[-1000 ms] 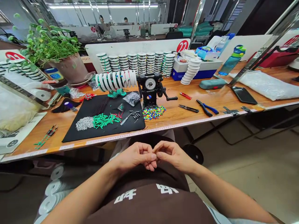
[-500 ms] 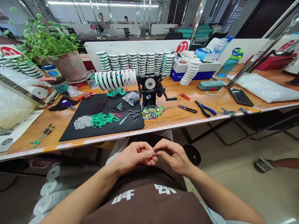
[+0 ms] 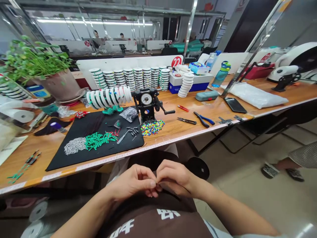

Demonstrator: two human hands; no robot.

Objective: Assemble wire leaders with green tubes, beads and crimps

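My left hand (image 3: pixel 138 181) and my right hand (image 3: pixel 174 177) meet fingertip to fingertip over the brown apron (image 3: pixel 148 216), in front of the table edge. Both are closed in a pinch; whatever sits between the fingertips is too small and hidden to make out. Beyond them, a black mat (image 3: pixel 99 153) carries grey pieces (image 3: pixel 74 145), green tubes (image 3: pixel 97 141), a bag of dark bits (image 3: pixel 128 114) and a screwdriver-like tool (image 3: pixel 123 136). Colourful beads (image 3: pixel 152 127) lie by the black crank machine (image 3: pixel 147 105), whose shaft holds white spools (image 3: pixel 109 97).
Pliers (image 3: pixel 204 119), snips (image 3: pixel 186 121), a red tool (image 3: pixel 183 108) and a phone (image 3: pixel 235 105) lie on the right. Stacked spools (image 3: pixel 128 78) line the divider. A potted plant (image 3: pixel 55 84) stands at left. Another person's feet (image 3: pixel 271 170) show on the floor at right.
The view has shifted, so the table items appear further left and lower. My hands remain together, and the small green bit earlier seen at the right fingertips is no longer visible.
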